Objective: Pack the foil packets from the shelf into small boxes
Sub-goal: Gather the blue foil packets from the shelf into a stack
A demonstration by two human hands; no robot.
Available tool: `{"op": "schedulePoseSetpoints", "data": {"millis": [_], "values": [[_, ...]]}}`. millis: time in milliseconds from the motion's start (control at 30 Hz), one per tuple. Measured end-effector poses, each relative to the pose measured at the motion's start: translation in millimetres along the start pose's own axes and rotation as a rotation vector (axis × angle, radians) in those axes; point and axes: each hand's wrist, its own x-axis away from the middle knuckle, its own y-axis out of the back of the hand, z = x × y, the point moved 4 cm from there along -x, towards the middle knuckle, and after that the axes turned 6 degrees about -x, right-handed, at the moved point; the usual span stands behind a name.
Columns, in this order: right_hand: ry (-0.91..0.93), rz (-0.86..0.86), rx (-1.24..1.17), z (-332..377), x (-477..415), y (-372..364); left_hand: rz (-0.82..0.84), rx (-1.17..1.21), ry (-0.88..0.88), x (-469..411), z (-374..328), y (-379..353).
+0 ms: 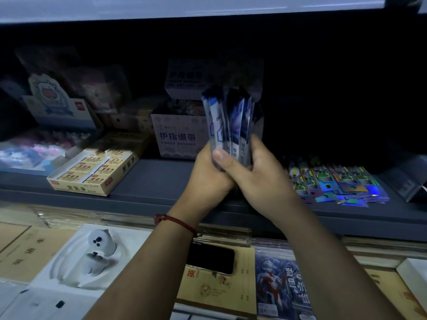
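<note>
Packets, foil, one bundle [231, 125]: stood upright on end above the shelf [166, 179], clasped at its lower end between both hands. Left hand [208, 179] closed its grip round the left side, thumb across the front; right hand [261, 174] closed its grip round the right side, fingers wrapped behind. Tops fanned unevenly, so the step in hand was judged to be squaring the stack.

Further loose foil packets [332, 183]: lay spread flat on the shelf, just right of the hands, overlapping one another.

Finger bandage box [180, 139]: stood open behind the bundle, already holding other goods; no empty small box could be told in the dim light.

Eraser box [92, 172]: lay open at shelf left, well apart.

Handling note: tapping the lower edges on the shelf would level the packets; a loosened hold lets them slide flush. Slippery foil might shoot sideways, so both palms should stay cupped.
</note>
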Motion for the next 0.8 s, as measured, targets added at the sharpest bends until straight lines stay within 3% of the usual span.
{"op": "schedulePoseSetpoints", "data": {"millis": [300, 467, 533, 667, 800], "values": [[-0.061, 0.062, 0.067, -4, 3, 3, -0.011, -0.119, 0.041, -1, 10, -1], [-0.031, -0.029, 0.028, 13, 16, 18, 0.061, -0.196, -0.032, 12, -12, -6], [-0.015, -0.096, -0.049, 24, 27, 28, 0.105, -0.327, -0.001, 19, -16, -6], [-0.092, -0.302, -0.151, 25, 59, 47, 0.144, -0.888, -0.023, 37, -28, -13], [-0.276, -0.317, -0.283, 9, 95, 59, 0.205, -1.039, -0.095, 59, -37, -34]]}}
